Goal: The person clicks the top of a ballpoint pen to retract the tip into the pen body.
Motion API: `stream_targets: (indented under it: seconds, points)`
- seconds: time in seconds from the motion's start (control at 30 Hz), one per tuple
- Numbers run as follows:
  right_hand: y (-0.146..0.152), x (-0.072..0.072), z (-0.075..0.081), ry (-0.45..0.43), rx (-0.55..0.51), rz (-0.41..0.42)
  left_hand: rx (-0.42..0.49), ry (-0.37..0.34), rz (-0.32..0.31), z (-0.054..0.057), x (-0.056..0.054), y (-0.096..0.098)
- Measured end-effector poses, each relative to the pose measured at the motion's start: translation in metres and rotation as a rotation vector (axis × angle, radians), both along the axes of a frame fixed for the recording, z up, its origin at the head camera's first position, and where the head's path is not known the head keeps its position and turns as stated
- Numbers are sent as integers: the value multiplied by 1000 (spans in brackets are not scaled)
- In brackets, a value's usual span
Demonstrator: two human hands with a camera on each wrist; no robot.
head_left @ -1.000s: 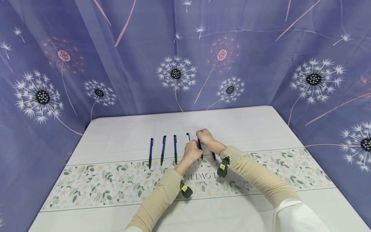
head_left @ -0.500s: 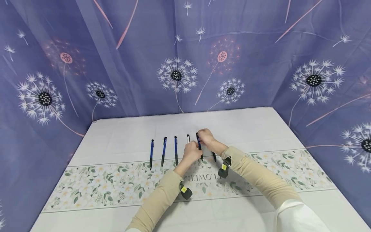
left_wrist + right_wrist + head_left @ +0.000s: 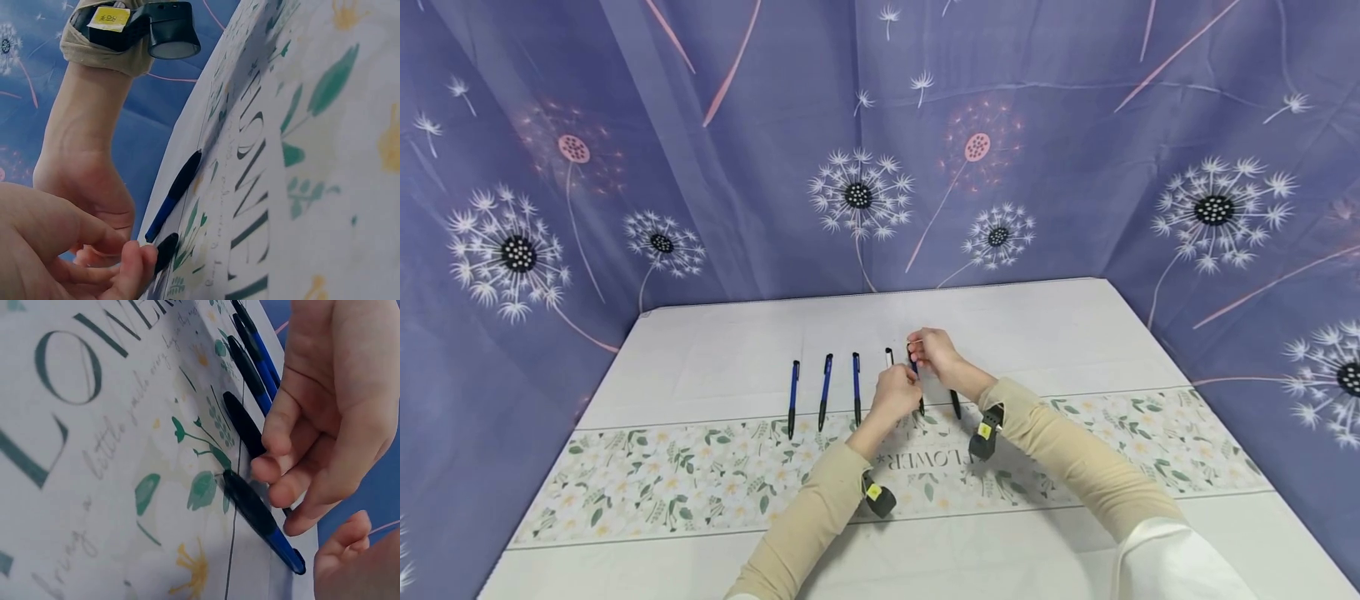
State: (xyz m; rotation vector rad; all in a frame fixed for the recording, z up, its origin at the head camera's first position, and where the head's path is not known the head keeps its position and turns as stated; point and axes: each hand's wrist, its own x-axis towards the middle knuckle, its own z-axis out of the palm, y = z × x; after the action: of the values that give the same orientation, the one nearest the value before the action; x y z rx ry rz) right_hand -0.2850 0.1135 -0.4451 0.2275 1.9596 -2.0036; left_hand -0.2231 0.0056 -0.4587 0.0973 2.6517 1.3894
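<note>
A blue pen with a black grip (image 3: 265,512) lies on the table between my two hands. My left hand (image 3: 897,392) is just left of it, fingers loosely bent; in the right wrist view its fingertips (image 3: 300,522) appear beside the pen without pinching it. Near the pen's far end is my right hand (image 3: 936,353), its fingertips apart from the barrel. A white-barrelled pen with a black top (image 3: 889,357) is partly hidden behind my left hand. Another pen, blue and black (image 3: 175,194), lies under my right wrist, mostly hidden from the head view.
Three blue pens, the left one (image 3: 793,400), the middle one (image 3: 825,392) and the right one (image 3: 856,389), lie in a row to the left. The white tablecloth (image 3: 730,342) has a floral band (image 3: 662,475). A purple curtain (image 3: 760,242) stands behind and at both sides.
My right fingers have loosened from the blue pen's far end and spread a little. My left hand has eased slightly left, off the pen. The pens in the row lie as before.
</note>
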Motion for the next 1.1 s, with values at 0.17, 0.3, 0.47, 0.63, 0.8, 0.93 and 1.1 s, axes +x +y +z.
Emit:
stream_targets:
  seconds: [0.17, 0.3, 0.47, 0.63, 0.8, 0.93, 1.1]
  points:
    - [4, -2, 4, 24, -43, -7, 57, 0, -23, 2, -4, 1]
    - [9, -5, 7, 45, -53, -7, 104, 26, -48, 3, -5, 3]
    - [14, -7, 7, 46, -59, 15, 144, 22, -44, 6, -5, 5]
    - [19, -7, 6, 41, -61, 77, 165, 1, -42, 4, -5, 6]
    - [24, -8, 7, 41, -51, 154, 181, -1, -45, 3, -6, 8]
    - [28, -9, 6, 34, -25, 149, 193, 3, -53, 4, -5, 9]
    - [33, -11, 4, 26, -27, 91, 190, 18, -78, 2, -4, 11]
